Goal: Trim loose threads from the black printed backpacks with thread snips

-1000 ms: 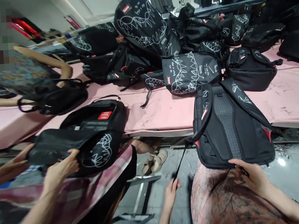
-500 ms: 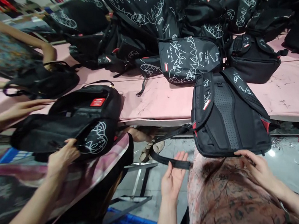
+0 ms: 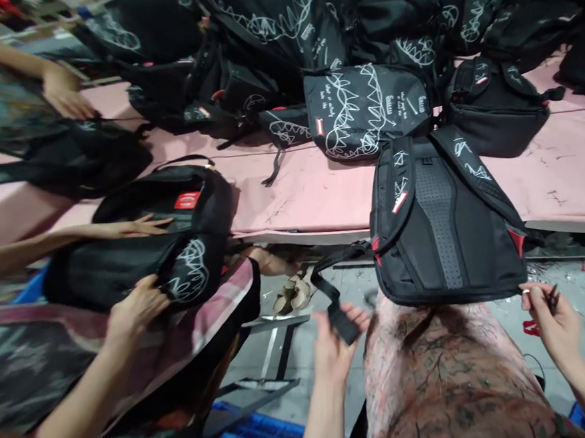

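Note:
A black backpack (image 3: pixel 442 215) stands tilted against the table edge and my lap, its padded back panel and shoulder straps facing me. From its left side hangs a black webbing strap (image 3: pixel 326 285), whose loose end lies across the palm of my left hand (image 3: pixel 334 349). The fingers of that hand are spread, and the strap end is slightly blurred. At the bag's lower right corner is my right hand (image 3: pixel 558 327), closed around small dark thread snips (image 3: pixel 553 299) with a red part showing below the fingers. Its thumb and forefinger meet close to the corner seam.
On the pink table (image 3: pixel 282 210) more black backpacks (image 3: pixel 370 110) are piled behind mine. To the left, a co-worker's hands (image 3: pixel 138 310) work on an open backpack (image 3: pixel 126 270). Another person's hand (image 3: pixel 66 91) touches a bag farther back. A blue crate (image 3: pixel 257 435) sits on the floor.
My right hand has moved right from the bag's bottom edge to its corner, and the snips now show. The strap end has turned downward over my left palm, and its loop has narrowed.

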Motion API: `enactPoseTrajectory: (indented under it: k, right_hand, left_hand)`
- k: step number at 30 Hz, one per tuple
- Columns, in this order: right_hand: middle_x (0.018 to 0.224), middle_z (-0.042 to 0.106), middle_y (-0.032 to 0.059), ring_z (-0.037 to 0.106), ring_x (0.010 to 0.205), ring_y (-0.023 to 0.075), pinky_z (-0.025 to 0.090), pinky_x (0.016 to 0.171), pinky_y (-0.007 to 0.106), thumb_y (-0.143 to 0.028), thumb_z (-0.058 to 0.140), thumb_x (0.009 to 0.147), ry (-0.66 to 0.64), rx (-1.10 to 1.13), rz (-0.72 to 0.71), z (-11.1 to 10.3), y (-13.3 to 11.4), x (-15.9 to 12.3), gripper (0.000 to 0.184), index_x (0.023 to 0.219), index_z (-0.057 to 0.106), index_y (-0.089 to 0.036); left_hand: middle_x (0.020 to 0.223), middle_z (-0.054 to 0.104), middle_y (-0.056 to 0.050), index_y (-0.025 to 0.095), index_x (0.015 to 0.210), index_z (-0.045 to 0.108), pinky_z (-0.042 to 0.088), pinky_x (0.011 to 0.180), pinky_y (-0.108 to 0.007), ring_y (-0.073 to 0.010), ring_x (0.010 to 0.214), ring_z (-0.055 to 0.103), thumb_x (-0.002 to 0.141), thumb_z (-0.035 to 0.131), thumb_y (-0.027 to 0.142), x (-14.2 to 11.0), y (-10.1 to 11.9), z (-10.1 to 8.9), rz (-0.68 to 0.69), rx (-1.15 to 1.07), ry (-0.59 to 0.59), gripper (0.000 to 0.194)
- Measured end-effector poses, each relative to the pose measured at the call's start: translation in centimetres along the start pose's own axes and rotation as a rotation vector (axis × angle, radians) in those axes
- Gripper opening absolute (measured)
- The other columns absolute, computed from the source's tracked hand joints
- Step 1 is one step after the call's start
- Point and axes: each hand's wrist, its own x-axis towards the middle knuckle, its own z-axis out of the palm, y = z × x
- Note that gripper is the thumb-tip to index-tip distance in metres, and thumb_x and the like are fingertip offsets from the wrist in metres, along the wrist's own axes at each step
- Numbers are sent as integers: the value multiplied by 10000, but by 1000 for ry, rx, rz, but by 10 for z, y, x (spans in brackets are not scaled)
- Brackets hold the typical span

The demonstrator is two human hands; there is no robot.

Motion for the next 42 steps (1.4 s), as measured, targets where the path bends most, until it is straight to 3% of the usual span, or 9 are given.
enactPoseTrajectory:
  k: [4, 7, 11, 16, 20, 27, 32, 37, 42]
  right_hand:
    - [584, 425, -31, 383, 488, 101, 316, 439, 205, -447, 484, 846, 8, 53, -19, 12, -6, 5, 269, 891, 548, -190]
    - [598, 421, -37, 373, 483, 90, 317, 454, 204, -448, 476, 849, 23, 64, -22, 20, -11, 6, 263, 857, 534, -192]
    - [608, 441, -34, 380, 480, 95, 323, 449, 210, -463, 452, 850, -7, 46, -16, 20, -13, 6, 286, 867, 531, -189]
    - [810, 557, 32, 522, 692, 160, 431, 639, 278, -453, 482, 825, 47, -166, -76, 11, -8, -5, 307, 959, 510, -179]
    - [906, 585, 69, 554, 783, 189, 446, 689, 299, -383, 407, 872, -23, -280, -126, 8, -14, -19, 302, 1088, 447, -175]
    - [903, 641, 40, 596, 808, 187, 443, 695, 273, -315, 435, 871, -398, -319, -282, 19, -50, -20, 223, 1057, 517, -222]
    - [760, 644, 20, 600, 685, 171, 385, 588, 242, -311, 465, 860, -449, -376, -260, 33, -62, -18, 163, 972, 520, -206]
    - [667, 610, 1, 567, 607, 153, 265, 524, 240, -283, 462, 857, -490, -540, -345, 41, -67, -14, 110, 819, 533, -208]
    - [672, 617, 1, 568, 609, 155, 238, 530, 246, -314, 469, 856, -507, -602, -337, 43, -70, -12, 117, 831, 520, -213]
  left_hand:
    - [766, 703, 61, 433, 968, 626, 478, 472, -239, -103, 497, 554, 688, 626, 528, -2, 11, 29, 327, 172, -191, 295]
    - [741, 685, -6, 300, 908, 676, 487, 587, -289, -146, 612, 584, 711, 661, 391, 7, 3, 78, 429, 719, -322, 218]
    - [805, 658, -58, 196, 850, 671, 446, 729, -327, -179, 777, 568, 795, 579, 288, 29, -33, 139, 633, 1447, -450, 141]
    - [770, 613, -48, 192, 766, 606, 387, 640, -335, -210, 749, 511, 777, 598, 278, 42, -63, 159, 755, 2013, -458, 87]
    - [739, 588, -34, 182, 728, 528, 382, 650, -308, -174, 709, 500, 858, 460, 234, 43, -61, 149, 778, 1866, -471, 156]
    - [668, 522, 5, 190, 704, 483, 385, 639, -254, -136, 658, 498, 848, 437, 261, 49, -65, 134, 687, 1474, -331, 168]
    - [634, 498, 19, 189, 679, 481, 383, 613, -235, -123, 623, 479, 820, 472, 297, 52, -71, 134, 551, 1335, -234, 178]
    - [652, 503, 11, 184, 693, 490, 386, 617, -234, -125, 645, 476, 818, 479, 323, 51, -71, 135, 529, 1326, -237, 187]
    - [660, 500, 9, 182, 697, 497, 384, 611, -235, -125, 653, 474, 819, 481, 310, 48, -71, 136, 533, 1326, -252, 177]
